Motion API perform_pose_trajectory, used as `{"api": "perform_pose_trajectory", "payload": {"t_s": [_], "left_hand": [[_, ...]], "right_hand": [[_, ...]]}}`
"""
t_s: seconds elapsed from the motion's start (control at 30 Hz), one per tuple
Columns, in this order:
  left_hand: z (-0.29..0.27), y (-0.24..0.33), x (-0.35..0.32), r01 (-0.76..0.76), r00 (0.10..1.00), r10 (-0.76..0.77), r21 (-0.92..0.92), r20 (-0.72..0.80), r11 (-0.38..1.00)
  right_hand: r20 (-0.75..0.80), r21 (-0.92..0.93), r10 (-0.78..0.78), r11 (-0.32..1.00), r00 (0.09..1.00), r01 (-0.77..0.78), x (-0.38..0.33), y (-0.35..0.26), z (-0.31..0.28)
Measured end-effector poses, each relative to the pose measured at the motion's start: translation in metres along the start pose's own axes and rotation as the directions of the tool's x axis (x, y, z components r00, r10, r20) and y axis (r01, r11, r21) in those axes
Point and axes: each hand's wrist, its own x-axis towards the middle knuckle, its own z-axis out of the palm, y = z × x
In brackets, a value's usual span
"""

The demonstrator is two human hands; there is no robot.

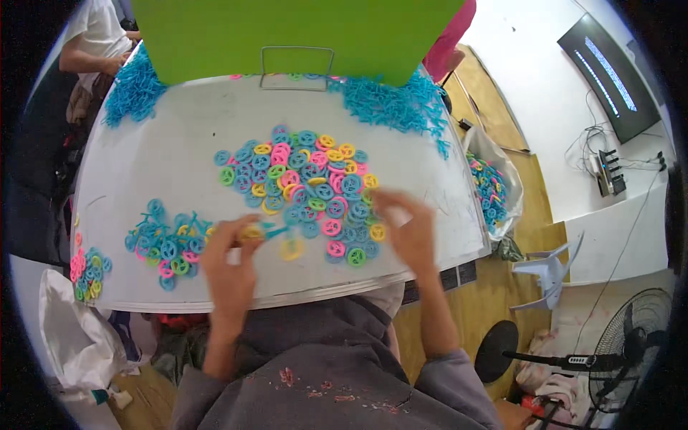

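My left hand (233, 261) is closed in a pinch on a small blue plastic stick piece (275, 231), with a yellow wheel (252, 232) at the fingertips. Below the stick's tip, another yellow wheel (290, 249) shows blurred over the white tabletop. My right hand (412, 233) is at the right edge of a loose pile of small spoked plastic wheels (290, 172) in blue, pink, yellow and green. Motion smears its fingers, so I cannot tell whether they hold anything. Left of my left hand lies a heap of blue sticks joined with wheels (168, 244).
A green board (287, 36) with a wire stand (297, 68) rises at the table's far side. Blue stick heaps (390, 104) flank it. More wheels (89, 272) lie at the left corner. Right of the table are a filled sack (509, 172), a stool (545, 272) and a fan (631, 351). A person (93, 43) works far left.
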Motion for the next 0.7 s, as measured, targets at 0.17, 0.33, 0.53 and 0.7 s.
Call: {"api": "perform_pose_trajectory", "payload": {"t_s": [0.17,0.33,0.53,0.7], "left_hand": [[-0.063,-0.022,-0.001,-0.064,0.995,0.094,0.481,-0.040,0.874],[-0.071,-0.049,-0.012,-0.078,0.957,0.252,0.709,-0.143,0.700],[-0.063,-0.038,-0.019,0.058,0.868,0.220,0.531,-0.445,0.846],[-0.005,0.006,-0.026,-0.033,0.999,0.032,-0.168,-0.005,0.985]], "right_hand": [[-0.483,-0.494,-0.130,0.857,0.866,-0.147,0.077,0.132,-0.082],[-0.332,-0.508,-0.036,0.849,0.943,-0.147,0.082,0.181,-0.083],[-0.408,0.118,0.294,0.956,0.864,-0.269,0.039,0.141,-0.095],[0.186,0.625,0.404,0.655,0.896,-0.425,-0.038,0.047,-0.018]]}}
